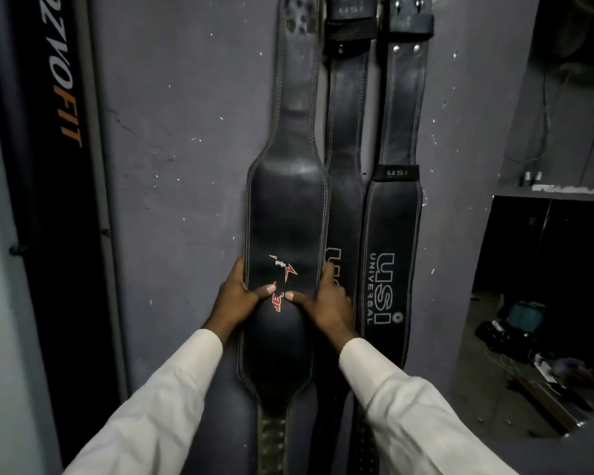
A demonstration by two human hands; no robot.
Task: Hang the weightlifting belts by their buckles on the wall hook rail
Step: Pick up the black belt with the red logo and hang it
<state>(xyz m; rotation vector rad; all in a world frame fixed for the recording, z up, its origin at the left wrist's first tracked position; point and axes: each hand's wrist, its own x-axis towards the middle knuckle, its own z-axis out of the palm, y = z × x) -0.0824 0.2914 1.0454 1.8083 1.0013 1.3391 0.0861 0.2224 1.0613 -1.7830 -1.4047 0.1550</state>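
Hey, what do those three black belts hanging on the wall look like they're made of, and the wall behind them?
Belt with the red logo, held by the left hand and right hand: probably leather or faux leather, smooth, slight sheen, pale edge stitching. Middle belt and USI Universal belt: similar stitched black leather look, duller and scuffed; metal rivets up top. Wall: painted grey plaster, matte, chipped white specks.
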